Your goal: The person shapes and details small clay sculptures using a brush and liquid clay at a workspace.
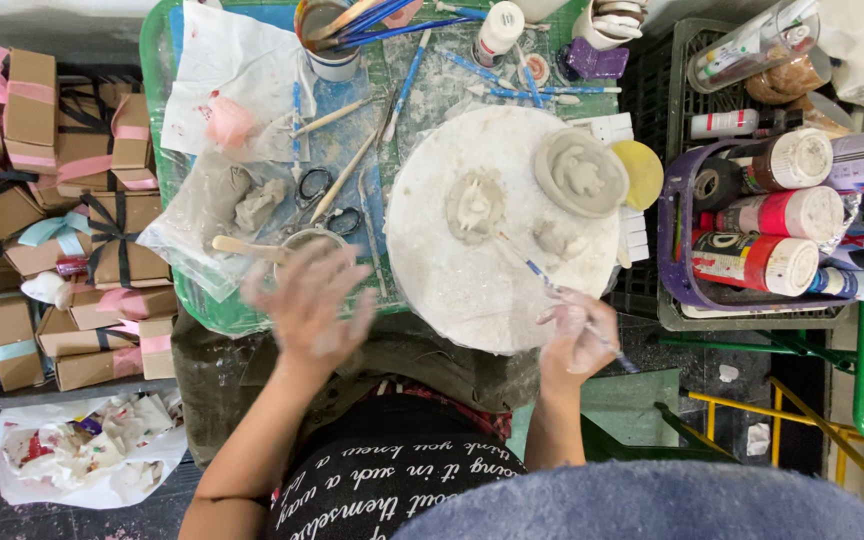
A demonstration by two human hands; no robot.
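My right hand [576,335] is at the near edge of a round white work board [452,280], pinching a thin blue-handled tool [552,288] whose tip points toward a small grey clay piece [474,205] at the board's middle. A coiled clay disc [580,172] and a smaller clay lump [558,238] lie on the board's right side. My left hand [307,305] hovers blurred, fingers spread, holding nothing, just left of the board, above a small bowl [310,238] with a wooden stick [247,247].
A green mat [167,120] holds a plastic bag of clay [222,205], scissors [327,200], blue tools and a cup of brushes [337,35]. Ribboned brown boxes [72,210] stack at left. A purple basket of paint bottles [762,225] and a yellow sponge [640,172] sit at right.
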